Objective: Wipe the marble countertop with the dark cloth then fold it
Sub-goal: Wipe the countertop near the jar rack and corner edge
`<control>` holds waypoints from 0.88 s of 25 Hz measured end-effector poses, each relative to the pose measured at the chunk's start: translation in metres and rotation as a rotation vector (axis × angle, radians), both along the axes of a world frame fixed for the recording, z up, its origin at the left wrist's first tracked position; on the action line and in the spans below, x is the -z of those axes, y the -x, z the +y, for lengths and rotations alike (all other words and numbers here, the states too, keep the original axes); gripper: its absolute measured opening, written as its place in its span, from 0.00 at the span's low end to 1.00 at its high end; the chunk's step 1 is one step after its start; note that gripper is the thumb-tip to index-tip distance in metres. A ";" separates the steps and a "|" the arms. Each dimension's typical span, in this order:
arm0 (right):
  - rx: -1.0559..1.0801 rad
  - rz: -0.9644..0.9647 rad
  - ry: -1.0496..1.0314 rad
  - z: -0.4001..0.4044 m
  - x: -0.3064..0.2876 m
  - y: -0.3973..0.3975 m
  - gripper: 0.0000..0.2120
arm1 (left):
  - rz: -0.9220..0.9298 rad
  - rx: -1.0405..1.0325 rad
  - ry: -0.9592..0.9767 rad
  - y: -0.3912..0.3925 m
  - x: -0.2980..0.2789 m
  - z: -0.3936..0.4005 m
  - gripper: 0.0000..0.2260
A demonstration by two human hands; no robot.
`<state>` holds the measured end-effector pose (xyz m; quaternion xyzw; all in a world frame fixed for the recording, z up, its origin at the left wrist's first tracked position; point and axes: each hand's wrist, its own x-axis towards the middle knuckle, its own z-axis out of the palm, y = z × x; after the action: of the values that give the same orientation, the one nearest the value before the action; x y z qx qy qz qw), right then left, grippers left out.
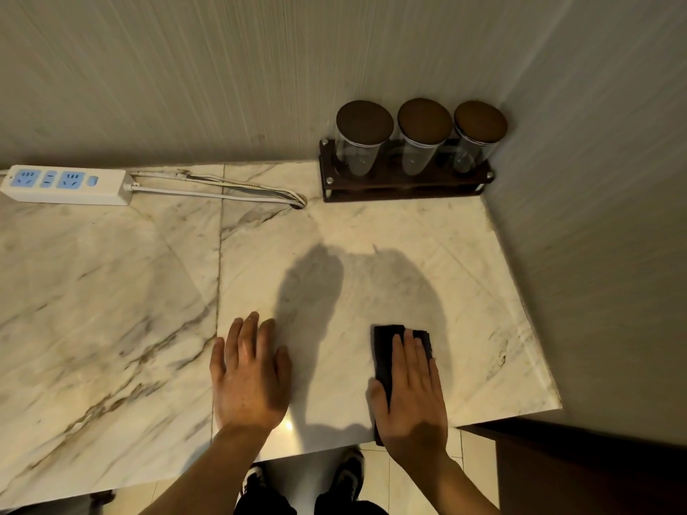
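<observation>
The marble countertop (111,291) fills most of the view, pale with brown veins. Near its front right part lies the dark cloth (384,349), a narrow bunched strip. My right hand (412,399) presses flat on top of the cloth, fingers extended, covering most of it. My left hand (249,373) rests flat on the bare marble to the left of the cloth, fingers together, holding nothing. Both forearms reach in from the bottom edge.
A white power strip (67,184) with its cable (223,189) lies at the back left. A dark wooden rack (405,184) with three lidded glass jars stands in the back right corner. Walls close the back and right sides. The counter's front edge runs near my shoes.
</observation>
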<state>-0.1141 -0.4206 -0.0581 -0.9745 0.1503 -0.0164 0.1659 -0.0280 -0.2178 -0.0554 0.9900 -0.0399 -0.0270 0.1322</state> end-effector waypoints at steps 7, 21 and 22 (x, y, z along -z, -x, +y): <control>-0.302 0.054 0.063 -0.040 0.002 0.011 0.31 | 0.002 0.002 -0.011 0.000 0.004 0.001 0.22; -0.851 0.079 0.127 -0.110 -0.008 -0.024 0.34 | -0.003 0.005 0.012 0.000 0.005 0.001 0.22; -0.860 0.088 0.133 -0.112 -0.009 -0.028 0.34 | -0.002 0.005 0.012 0.000 0.005 0.001 0.22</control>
<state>-0.0858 -0.5323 -0.0493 -0.9568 -0.2635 0.0862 0.0880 -0.0277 -0.2167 -0.0601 0.9891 -0.0427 -0.0262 0.1381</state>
